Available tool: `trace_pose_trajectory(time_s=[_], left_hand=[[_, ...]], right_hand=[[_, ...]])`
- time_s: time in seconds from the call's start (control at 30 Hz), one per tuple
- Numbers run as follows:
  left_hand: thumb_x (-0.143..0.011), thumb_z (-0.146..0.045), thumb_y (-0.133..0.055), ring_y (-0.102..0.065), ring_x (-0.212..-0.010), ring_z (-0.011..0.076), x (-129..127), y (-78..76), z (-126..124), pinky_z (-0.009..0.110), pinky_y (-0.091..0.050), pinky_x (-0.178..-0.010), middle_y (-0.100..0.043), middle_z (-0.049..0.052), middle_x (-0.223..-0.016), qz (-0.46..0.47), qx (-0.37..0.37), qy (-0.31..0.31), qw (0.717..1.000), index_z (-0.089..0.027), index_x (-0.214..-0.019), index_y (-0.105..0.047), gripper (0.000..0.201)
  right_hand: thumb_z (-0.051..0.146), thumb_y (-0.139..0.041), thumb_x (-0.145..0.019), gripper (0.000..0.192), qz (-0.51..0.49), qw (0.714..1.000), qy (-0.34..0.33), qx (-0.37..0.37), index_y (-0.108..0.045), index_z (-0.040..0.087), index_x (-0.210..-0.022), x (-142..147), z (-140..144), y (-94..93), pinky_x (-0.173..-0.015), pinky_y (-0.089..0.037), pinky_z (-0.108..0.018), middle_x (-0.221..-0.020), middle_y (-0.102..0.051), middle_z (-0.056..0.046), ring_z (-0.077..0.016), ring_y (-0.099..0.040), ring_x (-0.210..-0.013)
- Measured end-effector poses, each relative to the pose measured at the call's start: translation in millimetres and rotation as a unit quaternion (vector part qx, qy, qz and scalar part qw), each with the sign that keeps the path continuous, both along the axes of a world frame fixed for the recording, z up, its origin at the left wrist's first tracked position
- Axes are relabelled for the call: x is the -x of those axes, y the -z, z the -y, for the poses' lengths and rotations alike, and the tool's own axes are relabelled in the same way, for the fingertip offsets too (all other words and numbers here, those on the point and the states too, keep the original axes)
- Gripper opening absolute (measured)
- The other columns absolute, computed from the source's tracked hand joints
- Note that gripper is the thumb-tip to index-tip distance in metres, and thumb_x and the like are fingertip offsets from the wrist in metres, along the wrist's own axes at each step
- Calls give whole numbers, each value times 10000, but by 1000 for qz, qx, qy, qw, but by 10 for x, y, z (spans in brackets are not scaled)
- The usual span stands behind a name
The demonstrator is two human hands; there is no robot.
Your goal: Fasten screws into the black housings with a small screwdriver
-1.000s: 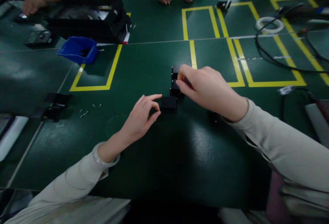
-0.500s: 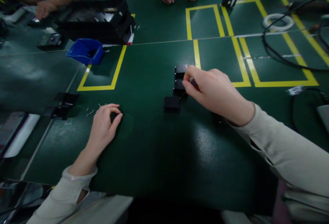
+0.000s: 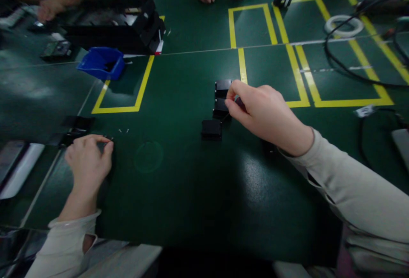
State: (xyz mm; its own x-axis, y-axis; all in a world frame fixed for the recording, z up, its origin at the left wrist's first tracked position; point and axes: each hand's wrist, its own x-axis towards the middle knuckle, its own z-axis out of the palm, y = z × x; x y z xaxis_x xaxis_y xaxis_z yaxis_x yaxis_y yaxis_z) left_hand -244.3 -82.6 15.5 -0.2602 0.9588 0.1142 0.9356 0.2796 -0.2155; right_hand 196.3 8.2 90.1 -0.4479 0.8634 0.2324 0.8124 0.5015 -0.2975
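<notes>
With the right hand (image 3: pixel 268 118) I am holding a slim dark tool (image 3: pixel 240 104); the fingers are closing around it, and its thin shaft is slanting down toward the far right corner of the nearest black block (image 3: pixel 211 129). Whether the tip is touching there, I am not able to tell. This block is lying on the green desk (image 3: pixel 179 193), just in front of two other black blocks (image 3: pixel 223 85). The left hand (image 3: pixel 87 159) is resting low at the left side, thumb and index finger almost meeting beside the small metal pieces, probably screws (image 3: pixel 124 130). I cannot tell if these fingers are already having one between them.

So, in my judgement, I am now being at the step of picking up a small piece while the tool is waiting. The next move is calling for a precise pinch and a steady right hand.
</notes>
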Motion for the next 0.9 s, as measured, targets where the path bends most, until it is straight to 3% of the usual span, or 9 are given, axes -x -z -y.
trace_pose_trajectory(time_s=[0.13,0.3,0.47,0.57,0.73,0.9], left_hand=[[-963,-495,-305,-511,-1240,417,5,-44,-45,537,-436,-992,-593,219,-1286,-14,15,-40,999,-127,-1114,-647,525],[-984,-533,-256,-474,-1293,424,1,-76,-107,553,-408,-1041,-555,227,-1324,-3,14,-38,999,-111,-1159,-641,597],[-964,-507,-327,-495,-1275,401,107,-4,-169,541,-418,-1047,-564,190,-1301,-7,-6,-28,1000,-146,-1182,-633,521],[-969,-496,-386,-481,-1294,389,24,-9,-202,545,-414,-1061,-536,171,-1334,-3,-63,-5,998,-170,-1237,-592,470],[-1018,-446,-461,-495,-1312,331,-640,-153,-310,506,-408,-1115,-569,155,-1328,112,-70,189,973,-150,-1287,-545,409],[-984,-406,-601,-519,-1320,271,-1468,-190,-496,443,-426,-1127,-556,116,-1392,261,-14,398,879,-205,-1380,-485,458]], right_hand=[[289,-420,-999,227,6,1000,3,6,-611,172,-1034,3,-1,-19,-670,-371,-300,-717,-615,-35,-155,-526,-636],[296,-412,-1004,254,10,1000,-2,20,-619,165,-1072,10,7,-45,-687,-367,-301,-757,-641,-46,-160,-540,-659],[301,-412,-1003,262,3,1000,-9,23,-625,164,-1069,4,-4,-43,-697,-375,-303,-769,-651,-47,-164,-548,-673],[303,-422,-999,253,-8,999,-16,31,-631,174,-1061,-5,-26,-37,-701,-384,-303,-760,-646,-43,-171,-560,-684],[305,-445,-997,221,-19,999,-24,38,-633,194,-1031,-12,-59,-41,-713,-401,-312,-776,-643,-45,-192,-590,-726],[298,-468,-993,178,-15,999,-31,34,-611,193,-1003,17,-69,-57,-706,-402,-306,-771,-632,-43,-190,-595,-731]])
